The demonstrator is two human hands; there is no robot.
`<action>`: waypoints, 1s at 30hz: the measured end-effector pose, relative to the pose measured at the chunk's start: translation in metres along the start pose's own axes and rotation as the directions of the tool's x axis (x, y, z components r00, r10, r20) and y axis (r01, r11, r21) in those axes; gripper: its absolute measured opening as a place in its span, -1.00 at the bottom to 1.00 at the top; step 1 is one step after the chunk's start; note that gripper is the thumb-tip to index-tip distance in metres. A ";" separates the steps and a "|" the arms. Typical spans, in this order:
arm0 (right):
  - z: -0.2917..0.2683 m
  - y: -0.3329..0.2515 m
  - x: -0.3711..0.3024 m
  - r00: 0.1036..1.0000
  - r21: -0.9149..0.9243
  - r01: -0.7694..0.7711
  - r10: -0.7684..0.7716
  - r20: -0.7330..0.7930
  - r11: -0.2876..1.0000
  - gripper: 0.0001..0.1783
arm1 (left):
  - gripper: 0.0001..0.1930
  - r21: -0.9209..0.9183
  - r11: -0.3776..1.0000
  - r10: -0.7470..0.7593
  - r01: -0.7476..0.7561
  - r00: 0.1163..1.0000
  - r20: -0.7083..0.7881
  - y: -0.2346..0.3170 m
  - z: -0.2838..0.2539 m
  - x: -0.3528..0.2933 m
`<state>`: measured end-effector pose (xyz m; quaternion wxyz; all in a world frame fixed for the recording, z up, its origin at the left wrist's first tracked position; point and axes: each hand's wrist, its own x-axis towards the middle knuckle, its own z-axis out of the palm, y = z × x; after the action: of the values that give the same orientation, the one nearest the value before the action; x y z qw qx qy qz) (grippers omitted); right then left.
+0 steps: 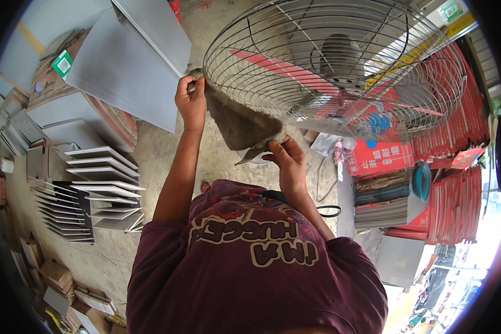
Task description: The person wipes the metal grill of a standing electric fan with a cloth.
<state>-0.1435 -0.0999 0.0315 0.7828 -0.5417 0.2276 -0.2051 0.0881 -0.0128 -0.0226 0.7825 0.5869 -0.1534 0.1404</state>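
Note:
A dirty grey-brown cloth (239,119) with frayed edges hangs stretched between my two hands, slanting down from left to right. My left hand (191,103) pinches its upper left corner between thumb and fingers. Lower down, my right hand (289,164) grips the cloth's right end, where a loose corner droops. Just beyond the cloth stands a large fan with a round wire cage (339,72) and red blades (284,71). The cage's near rim is close to both hands; whether the cloth touches it I cannot tell.
Large grey panels (122,67) lean at the upper left, beside tiles (103,186) standing in racks. To the right are stacked red cartons (381,156), a teal round container (421,182) and a grey board (399,259). A cable (320,178) lies on the concrete floor (156,161).

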 end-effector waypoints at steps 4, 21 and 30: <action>0.000 -0.001 0.002 0.999 0.002 -0.004 0.004 -0.032 1.000 -0.78 | -0.92 -0.180 0.984 0.005 -0.008 1.000 -0.016 0.033 0.000 -0.001; -0.005 -0.012 0.001 0.995 0.024 0.072 -0.070 -0.067 0.997 -0.82 | -0.83 -0.002 0.879 0.476 -0.476 0.879 0.041 0.100 0.051 0.012; -0.006 -0.006 0.004 0.997 0.017 0.037 -0.036 -0.071 0.999 -0.84 | -0.87 -0.022 0.980 0.198 -0.198 0.980 0.003 0.027 0.021 0.003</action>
<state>-0.1444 -0.1088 0.0347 0.7753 -0.5310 0.2431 -0.2404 0.0784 -0.0256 0.0083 0.7706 0.5606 -0.2145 0.2143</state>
